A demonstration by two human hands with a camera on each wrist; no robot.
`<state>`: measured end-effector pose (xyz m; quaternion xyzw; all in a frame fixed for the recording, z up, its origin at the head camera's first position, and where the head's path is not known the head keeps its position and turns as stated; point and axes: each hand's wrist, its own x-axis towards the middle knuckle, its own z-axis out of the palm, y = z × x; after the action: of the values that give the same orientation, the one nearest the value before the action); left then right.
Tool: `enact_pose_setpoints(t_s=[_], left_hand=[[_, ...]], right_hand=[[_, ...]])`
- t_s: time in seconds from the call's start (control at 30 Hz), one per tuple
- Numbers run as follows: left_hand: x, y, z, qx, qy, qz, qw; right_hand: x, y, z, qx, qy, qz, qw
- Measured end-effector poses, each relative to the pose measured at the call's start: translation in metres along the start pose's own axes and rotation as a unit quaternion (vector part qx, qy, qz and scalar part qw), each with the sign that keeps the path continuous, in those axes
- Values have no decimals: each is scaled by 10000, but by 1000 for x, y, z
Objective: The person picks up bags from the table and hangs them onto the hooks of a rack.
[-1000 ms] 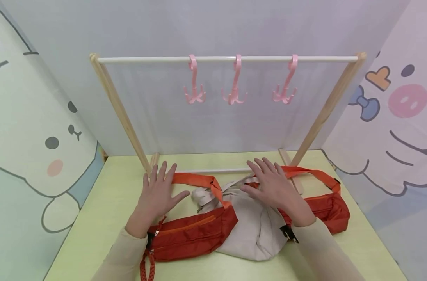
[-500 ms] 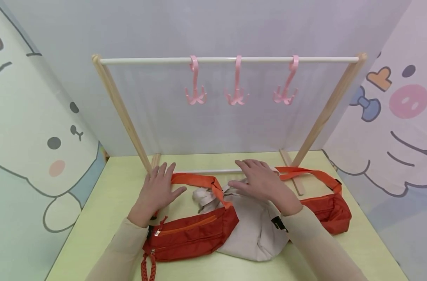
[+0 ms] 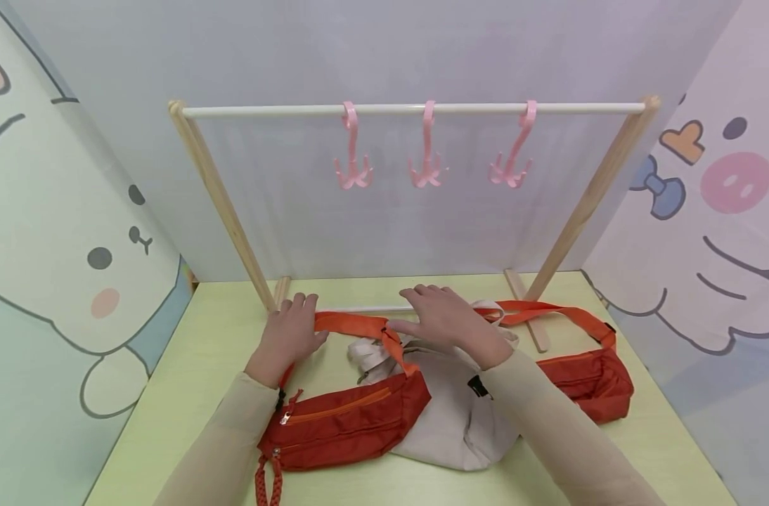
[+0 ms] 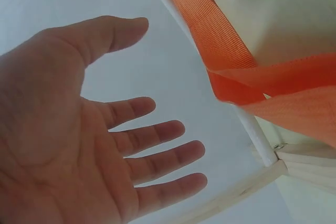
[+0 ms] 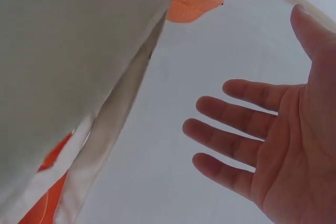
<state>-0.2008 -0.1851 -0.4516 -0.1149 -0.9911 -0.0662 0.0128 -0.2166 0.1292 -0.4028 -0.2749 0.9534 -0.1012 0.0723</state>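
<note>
In the head view, a red waist bag [image 3: 343,429] lies at the left with its orange strap [image 3: 349,323] looped behind it. My left hand [image 3: 289,341] hovers over that strap's left end; the left wrist view shows its palm bare and fingers spread, apart from the orange webbing [image 4: 215,35]. Over the top of a beige cloth bag [image 3: 444,414] is my right hand [image 3: 444,320], its thumb near the strap's buckle. The right wrist view has its fingers straight, holding nothing, beside the beige cloth [image 5: 68,51]. A second red waist bag [image 3: 587,379] lies at the right, partly behind my sleeve.
Behind the bags stands a wooden rack with a white top rail [image 3: 264,111]. Three pink claw hooks hang from it: a left hook [image 3: 353,151], a middle hook [image 3: 429,151] and a right hook [image 3: 514,151]. Cartoon-printed walls flank the pale yellow table [image 3: 163,422].
My right hand has moved left across the beige bag towards the left strap. The left hand has shifted slightly right, its fingers drawn closer together in the head view. The bags lie still.
</note>
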Motion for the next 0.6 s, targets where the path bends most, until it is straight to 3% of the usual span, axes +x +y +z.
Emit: enact_pose_setpoints(t_s=[0.33,0.6], left_hand=[[14,0,11,-71,-243,-261,9993],[19,-2,18,72,-446,-213,9988]], right_hand=[[32,-10,6,143,-420,-240,9987],[52,-18,13,335,-827,-175,9959]])
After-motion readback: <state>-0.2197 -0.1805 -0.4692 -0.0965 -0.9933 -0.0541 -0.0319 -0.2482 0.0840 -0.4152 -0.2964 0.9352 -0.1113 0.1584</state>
